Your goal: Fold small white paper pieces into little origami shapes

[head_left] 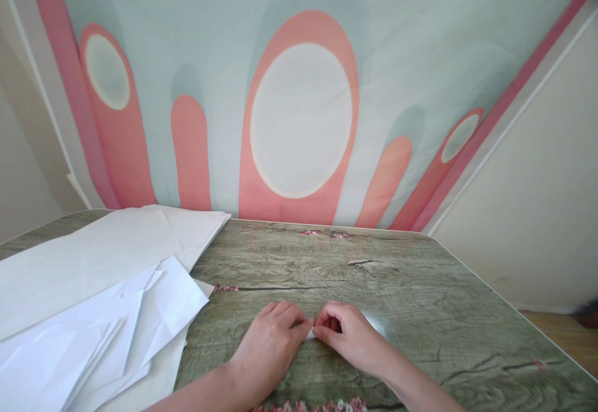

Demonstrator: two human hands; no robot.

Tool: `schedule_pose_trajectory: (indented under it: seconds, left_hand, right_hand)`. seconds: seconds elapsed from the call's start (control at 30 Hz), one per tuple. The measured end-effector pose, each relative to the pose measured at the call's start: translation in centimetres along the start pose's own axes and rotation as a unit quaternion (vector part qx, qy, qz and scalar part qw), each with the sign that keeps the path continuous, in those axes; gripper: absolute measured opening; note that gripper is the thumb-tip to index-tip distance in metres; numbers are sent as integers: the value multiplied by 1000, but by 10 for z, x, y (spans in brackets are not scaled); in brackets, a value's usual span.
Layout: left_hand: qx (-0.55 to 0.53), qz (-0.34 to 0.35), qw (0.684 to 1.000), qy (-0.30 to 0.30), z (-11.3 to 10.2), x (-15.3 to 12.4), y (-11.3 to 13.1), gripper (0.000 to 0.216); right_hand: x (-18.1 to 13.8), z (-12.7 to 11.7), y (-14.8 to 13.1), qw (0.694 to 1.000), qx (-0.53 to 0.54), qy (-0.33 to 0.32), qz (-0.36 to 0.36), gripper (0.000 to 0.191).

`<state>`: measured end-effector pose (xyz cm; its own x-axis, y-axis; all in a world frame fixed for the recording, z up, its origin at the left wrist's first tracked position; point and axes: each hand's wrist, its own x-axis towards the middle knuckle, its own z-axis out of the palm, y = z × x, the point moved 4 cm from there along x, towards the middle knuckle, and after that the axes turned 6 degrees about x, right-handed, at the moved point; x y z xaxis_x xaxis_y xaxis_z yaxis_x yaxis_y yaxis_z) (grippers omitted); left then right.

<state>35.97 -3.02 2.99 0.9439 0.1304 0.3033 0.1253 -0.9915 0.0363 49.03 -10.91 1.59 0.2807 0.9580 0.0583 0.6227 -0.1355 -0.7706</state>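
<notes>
A small white piece of paper shows between the fingertips of both hands, just above or on the wood-patterned table. My left hand comes from the lower left with its fingers closed and its thumb against the piece. From the right, my right hand pinches the other side between thumb and forefinger, its remaining fingers curled. The two hands' fingertips nearly touch. Most of the piece is hidden behind the fingers, so its full shape cannot be made out.
Large white sheets lie stacked on the table's left side, with smaller cut or folded white papers on top. The table has a printed wood and flower pattern. A backdrop with pink shapes rises behind its far edge.
</notes>
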Motion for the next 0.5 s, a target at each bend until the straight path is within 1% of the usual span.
schedule_pose_trajectory:
  seconds: [0.1, 0.23, 0.3, 0.37, 0.5]
  left_hand:
    - [2, -7, 1000, -5, 0, 0, 0, 17]
    - [14, -10, 1000, -3, 1, 1, 0, 16]
    - [16, -8, 1000, 1, 2, 1, 1, 14]
    - [14, -7, 1000, 1, 2, 1, 1, 12]
    - [3, -3, 1000, -11, 2, 1, 3, 10]
  right_hand:
    - [-8, -4, -5, 1000, 9, 3, -23, 10]
    - [-21, -8, -18, 993, -40, -7, -109, 25]
    - [-25, -7, -22, 986, -97, -10, -137, 29]
    - [-28, -4, -24, 972, -169, -13, -163, 30]
    - [-31, 8, -22, 930, -302, -9, -211, 25]
